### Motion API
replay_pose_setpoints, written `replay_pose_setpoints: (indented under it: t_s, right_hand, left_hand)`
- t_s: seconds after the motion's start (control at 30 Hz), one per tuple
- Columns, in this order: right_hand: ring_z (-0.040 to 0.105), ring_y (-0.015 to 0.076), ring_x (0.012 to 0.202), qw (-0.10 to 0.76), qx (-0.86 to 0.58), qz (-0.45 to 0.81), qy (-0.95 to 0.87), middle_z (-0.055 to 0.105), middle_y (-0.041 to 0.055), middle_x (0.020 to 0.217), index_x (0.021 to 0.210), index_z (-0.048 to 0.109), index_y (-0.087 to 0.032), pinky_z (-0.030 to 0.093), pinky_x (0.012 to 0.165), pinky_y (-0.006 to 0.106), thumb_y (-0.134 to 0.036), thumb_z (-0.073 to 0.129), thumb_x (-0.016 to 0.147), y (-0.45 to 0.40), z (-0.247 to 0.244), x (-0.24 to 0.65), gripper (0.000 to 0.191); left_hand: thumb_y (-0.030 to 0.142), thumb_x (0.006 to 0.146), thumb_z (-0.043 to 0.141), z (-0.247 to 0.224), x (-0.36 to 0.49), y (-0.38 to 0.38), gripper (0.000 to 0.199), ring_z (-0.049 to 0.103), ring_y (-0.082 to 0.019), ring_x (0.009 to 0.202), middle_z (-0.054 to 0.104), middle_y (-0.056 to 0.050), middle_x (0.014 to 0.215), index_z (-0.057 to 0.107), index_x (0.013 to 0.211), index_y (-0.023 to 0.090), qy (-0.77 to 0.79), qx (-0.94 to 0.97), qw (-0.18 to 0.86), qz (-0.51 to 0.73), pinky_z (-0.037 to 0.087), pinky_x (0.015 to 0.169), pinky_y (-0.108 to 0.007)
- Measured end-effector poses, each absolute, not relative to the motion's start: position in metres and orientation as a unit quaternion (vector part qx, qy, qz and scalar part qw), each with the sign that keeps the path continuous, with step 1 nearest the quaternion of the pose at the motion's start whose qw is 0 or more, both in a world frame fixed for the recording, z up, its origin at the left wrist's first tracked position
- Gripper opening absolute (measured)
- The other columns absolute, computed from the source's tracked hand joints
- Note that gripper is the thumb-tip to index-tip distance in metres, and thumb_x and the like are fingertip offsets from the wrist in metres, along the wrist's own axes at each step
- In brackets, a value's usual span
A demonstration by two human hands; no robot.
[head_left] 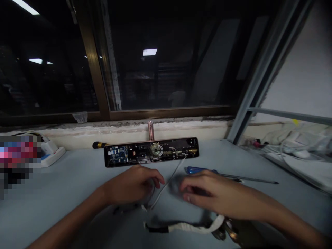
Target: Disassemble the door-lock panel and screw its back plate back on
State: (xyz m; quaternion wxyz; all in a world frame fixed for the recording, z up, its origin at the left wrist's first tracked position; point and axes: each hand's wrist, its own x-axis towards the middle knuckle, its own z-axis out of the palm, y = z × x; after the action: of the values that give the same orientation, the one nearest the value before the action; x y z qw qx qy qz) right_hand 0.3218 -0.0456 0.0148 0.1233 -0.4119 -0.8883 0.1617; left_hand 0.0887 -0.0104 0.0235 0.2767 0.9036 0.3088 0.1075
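Observation:
My left hand [131,185] is above the table with its index finger stretched out and the other fingers bent. Beside its fingertips runs a thin grey wire [168,182]; I see no grip on it. My right hand [201,190] hovers opposite, loosely curved, thumb apart from the fingers and nothing between them. Beyond both hands lies a long black housing [141,158], its inside facing me, with a blue circuit board [118,154] and a round fitting [156,149]. The wire comes out of its right part. A white-wrapped cable [190,227] with a black end lies nearer me.
A blue-handled screwdriver [199,169] lies behind my right hand. Another black-and-yellow handle [98,145] is behind the housing. Metal parts [230,230] sit below my right wrist. A white power strip [53,157] stands left; bagged items [295,148] are at right, past a metal post [240,124].

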Motion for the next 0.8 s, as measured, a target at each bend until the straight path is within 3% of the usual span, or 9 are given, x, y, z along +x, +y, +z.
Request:
replay_pose_setpoints:
  t_s: [0.13,0.27,0.43,0.8]
  right_hand:
    - [0.052,0.0100,0.061,0.132,-0.440,0.145,-0.876,0.059,-0.0003,0.067,0.081,0.061,-0.018,0.038,0.058,0.023,-0.030,0.037,0.090,-0.030,0.011,0.332,0.028]
    - [0.056,0.0127,0.069,0.135,-0.450,0.049,-0.881,0.061,0.0028,0.073,0.078,0.060,-0.017,0.041,0.064,0.026,-0.028,0.034,0.091,-0.020,0.003,0.340,0.031]
    - [0.060,0.0160,0.076,0.114,-0.449,-0.009,-0.886,0.065,0.0063,0.082,0.087,0.061,-0.017,0.043,0.068,0.029,-0.024,0.033,0.091,-0.016,-0.001,0.342,0.030]
    - [0.061,0.0160,0.075,0.138,-0.442,-0.030,-0.886,0.066,0.0062,0.081,0.089,0.063,-0.018,0.044,0.068,0.029,-0.023,0.034,0.091,-0.015,-0.004,0.344,0.029]
  left_hand:
    - [0.003,0.069,0.048,0.027,0.077,0.000,0.031,0.060,-0.014,0.076,0.067,0.000,0.087,0.063,0.091,0.019,0.339,0.912,0.215,0.086,0.044,0.070,-0.024]
    - [0.012,0.076,0.051,0.031,0.060,-0.001,0.023,0.058,-0.017,0.091,0.065,0.000,0.096,0.064,0.091,0.023,0.362,0.912,0.179,0.076,0.041,0.082,-0.030]
    - [0.018,0.080,0.054,0.030,0.038,-0.024,0.014,0.057,-0.016,0.098,0.064,0.000,0.102,0.066,0.080,0.024,0.362,0.910,0.177,0.095,0.042,0.087,-0.028]
    - [0.016,0.077,0.057,0.016,0.035,-0.039,0.018,0.055,-0.019,0.107,0.068,0.002,0.097,0.069,0.068,0.027,0.304,0.936,0.152,0.093,0.036,0.099,-0.034]
